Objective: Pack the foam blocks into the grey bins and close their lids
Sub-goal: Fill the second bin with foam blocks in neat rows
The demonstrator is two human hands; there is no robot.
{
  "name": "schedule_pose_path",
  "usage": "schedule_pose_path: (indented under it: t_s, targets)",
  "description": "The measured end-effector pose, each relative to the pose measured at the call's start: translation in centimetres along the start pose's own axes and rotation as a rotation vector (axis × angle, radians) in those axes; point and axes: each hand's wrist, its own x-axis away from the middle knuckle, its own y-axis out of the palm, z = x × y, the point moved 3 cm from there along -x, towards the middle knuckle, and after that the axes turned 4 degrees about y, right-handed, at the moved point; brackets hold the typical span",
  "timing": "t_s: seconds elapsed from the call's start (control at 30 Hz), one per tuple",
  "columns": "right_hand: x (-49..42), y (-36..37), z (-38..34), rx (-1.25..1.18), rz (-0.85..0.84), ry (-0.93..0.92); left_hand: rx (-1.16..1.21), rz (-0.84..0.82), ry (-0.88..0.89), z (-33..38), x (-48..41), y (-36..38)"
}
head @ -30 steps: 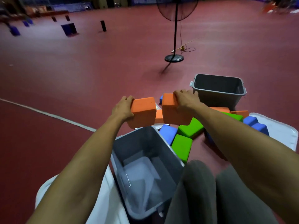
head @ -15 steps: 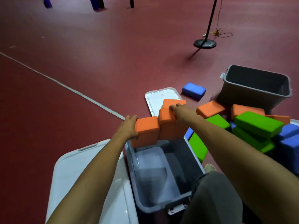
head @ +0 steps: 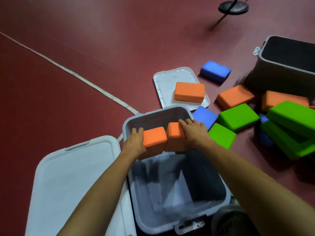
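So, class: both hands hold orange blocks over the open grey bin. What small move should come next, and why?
Probably lower both and let go: the left hand and right hand hold two orange blocks over the near grey bin, which looks free of blocks.

Left hand [head: 134, 143], right hand [head: 194, 133] press orange blocks [head: 154, 139] together over grey bin [head: 221, 189]

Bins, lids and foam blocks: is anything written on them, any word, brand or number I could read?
None can be read. The grey bin, the white lid beside it and the orange blocks in the left hand and right hand look plain.
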Motion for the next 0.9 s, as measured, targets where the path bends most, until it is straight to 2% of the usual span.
schedule_pose_path:
  t_s: [0.27, 0.4, 0.47, 0.6, 0.8, 0.9]
  targets:
    - [-4.6, 0.5, -0.4, -0.153, -0.006, 0.08, -0.026, 0.061, -0.114, -0.7, -3.3, 0.6]
    - [-4.8, -0.5, -0.3, -0.194, 0.047, 0.041, -0.07, 0.024, -0.163, -0.9, -4.3, 0.3]
    - [-4.6, -0.8, -0.5, -0.212, 0.095, 0.058, -0.124, 0.001, -0.146, -1.1, -4.6, 0.4]
    - [-4.4, -1.6, -1.0, -0.255, 0.056, 0.103, -0.342, -0.016, -0.024, -0.8, -4.4, 0.6]
    - [-4.9, -3.5, -1.8, -0.263, -0.051, 0.005, -0.196, 0.019, -0.207, -1.4, -4.0, -0.2]
    - [-5.0, -4.5, -1.8, -0.333, 0.003, -0.055, -0.076, 0.014, -0.316, -2.4, -4.0, -1.8]
